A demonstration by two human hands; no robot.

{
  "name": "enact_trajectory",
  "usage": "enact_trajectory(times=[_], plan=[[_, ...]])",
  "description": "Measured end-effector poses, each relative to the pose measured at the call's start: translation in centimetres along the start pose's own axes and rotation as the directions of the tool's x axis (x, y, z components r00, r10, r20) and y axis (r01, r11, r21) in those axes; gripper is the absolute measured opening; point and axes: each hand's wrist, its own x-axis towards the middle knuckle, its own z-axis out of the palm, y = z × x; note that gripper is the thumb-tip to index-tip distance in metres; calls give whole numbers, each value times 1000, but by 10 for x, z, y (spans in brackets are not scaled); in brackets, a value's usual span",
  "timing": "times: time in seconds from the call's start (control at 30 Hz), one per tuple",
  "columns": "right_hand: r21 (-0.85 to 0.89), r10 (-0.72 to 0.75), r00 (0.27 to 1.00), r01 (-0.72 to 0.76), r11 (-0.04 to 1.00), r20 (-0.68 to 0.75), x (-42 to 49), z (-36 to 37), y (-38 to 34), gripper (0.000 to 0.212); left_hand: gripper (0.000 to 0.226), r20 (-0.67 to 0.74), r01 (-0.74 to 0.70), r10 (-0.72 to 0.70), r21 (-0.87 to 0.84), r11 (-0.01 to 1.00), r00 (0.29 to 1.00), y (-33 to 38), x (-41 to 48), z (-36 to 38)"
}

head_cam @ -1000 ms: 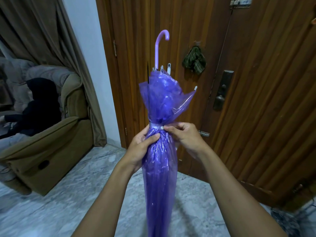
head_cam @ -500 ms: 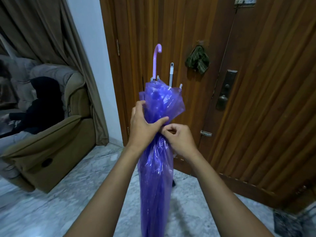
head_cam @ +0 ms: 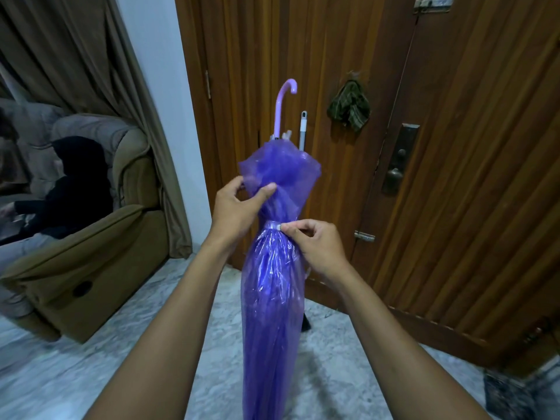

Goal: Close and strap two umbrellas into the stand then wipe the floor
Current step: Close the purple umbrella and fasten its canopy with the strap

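Forearms extend from the bottom edge toward a folded purple umbrella (head_cam: 272,298), held upright at frame centre with its curved handle (head_cam: 285,107) pointing up and its lower end out of view below. Right hand (head_cam: 318,247): closed, thumb and forefinger pinched on the pale strap (head_cam: 274,224) that rings the canopy at its narrowest point. Left hand (head_cam: 239,207): thumb and fingers gripping the loose flared canopy folds just above the strap. Floor (head_cam: 91,374): grey marbled stone, visible beneath and on both sides of the umbrella. Behind the umbrella, a grey-white pole (head_cam: 302,128) stands upright near the wooden door (head_cam: 454,207); its lower part is hidden, so what it belongs to cannot be told. A dark green cloth (head_cam: 348,109) hangs on the door, above and left of the lock plate (head_cam: 400,159). At far left, a brown armchair (head_cam: 91,247) sits below a brown curtain (head_cam: 75,56), with a person in dark clothing (head_cam: 72,195) seated in it.
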Motion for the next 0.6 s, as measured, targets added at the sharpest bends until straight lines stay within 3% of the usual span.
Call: enact_trajectory(times=[0.1, 0.17, 0.27, 0.43, 0.6], plan=[[25, 12, 997, -11, 1000, -72, 3, -4, 5, 14, 96, 145, 130, -164, 219, 967, 976, -10, -9, -6], [45, 36, 993, -31, 999, -112, 5, -5, 6, 15, 109, 256, 167, -253, 314, 934, 933, -23, -22, -3], [55, 92, 984, -84, 995, -150, 9, -1, 6, 15, 97, 394, 69, -249, 417, 906, 885, -45, -39, 9], [-12, 74, 986, -77, 997, -147, 8, 2, 7, 8, 85, 306, 8, -163, 452, 892, 938, -59, -46, 25], [-58, -31, 999, 28, 998, -43, 2, -12, 2, 10, 53, 259, -44, -37, 300, 953, 965, -55, -54, 24]])
